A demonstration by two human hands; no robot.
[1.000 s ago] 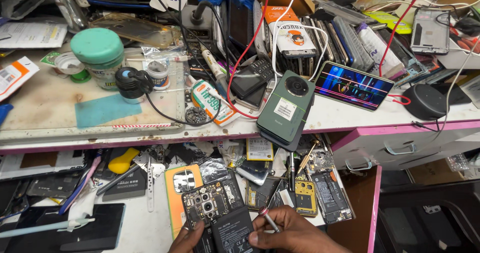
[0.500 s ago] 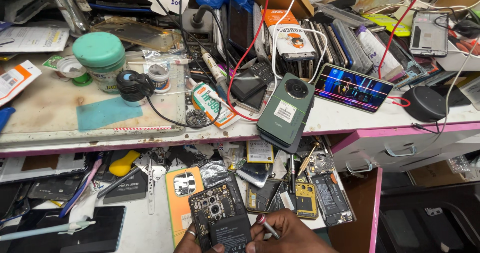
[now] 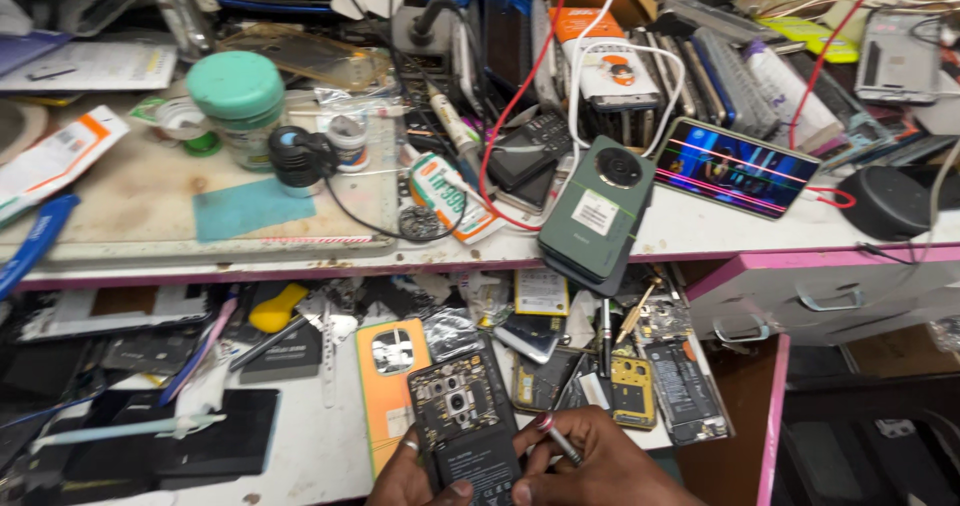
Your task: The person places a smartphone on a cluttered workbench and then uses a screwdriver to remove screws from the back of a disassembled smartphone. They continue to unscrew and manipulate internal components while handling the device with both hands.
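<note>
We held the opened phone (image 3: 463,426) at the front edge of the pull-out shelf (image 3: 300,456), back cover off, circuit board and black battery exposed. The left hand (image 3: 408,478) gripped its lower left edge with fingers closed on the frame, a ring visible on one finger. The right hand (image 3: 600,466) steadied the lower right corner while pinching a thin metal tool (image 3: 560,444) between thumb and fingers, tip clear of the board. We judged the phone light and stiff but fragile: the bare board, camera modules and battery should not be pressed or pried, so hold belonged on the frame edges only. The smooth sides looked liable to slip. An orange back cover (image 3: 385,391) lay just beside the phone on its left. The shelf was crowded with loose boards, batteries and a yellow pick (image 3: 275,308), leaving little room to set anything down. Above, on the workbench's (image 3: 150,206) front edge, a green phone (image 3: 592,211) overhung the shelf, near a cracked lit phone (image 3: 735,166), red wires and a green-lidded jar (image 3: 238,101).
</note>
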